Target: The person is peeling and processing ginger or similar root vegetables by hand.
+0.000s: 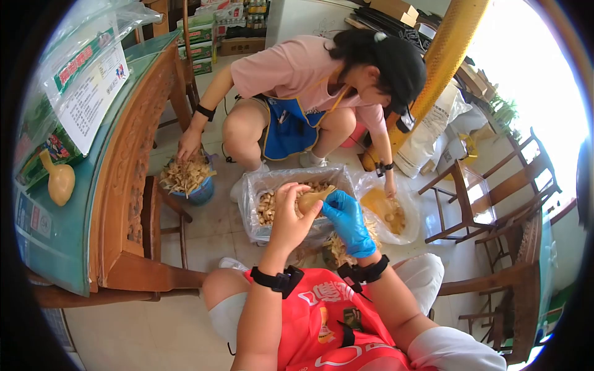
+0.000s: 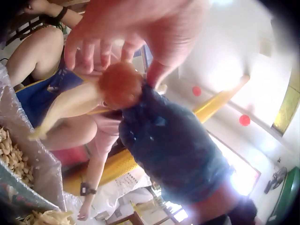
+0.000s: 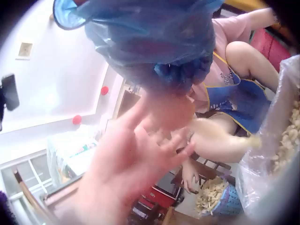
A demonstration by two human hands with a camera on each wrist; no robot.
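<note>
A tan, pointed bamboo shoot (image 1: 314, 199) was gripped between the bare left hand (image 1: 291, 217) and blue-gloved right hand (image 1: 348, 221) above the clear plastic bag of peeled pieces (image 1: 272, 204), so it could've been dropped if twisted carelessly.

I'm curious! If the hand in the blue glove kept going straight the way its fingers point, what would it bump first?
Probably the pale gourd-shaped piece it already touches, then the bare left hand holding it. The right hand points up-left; depth is unclear.
</note>
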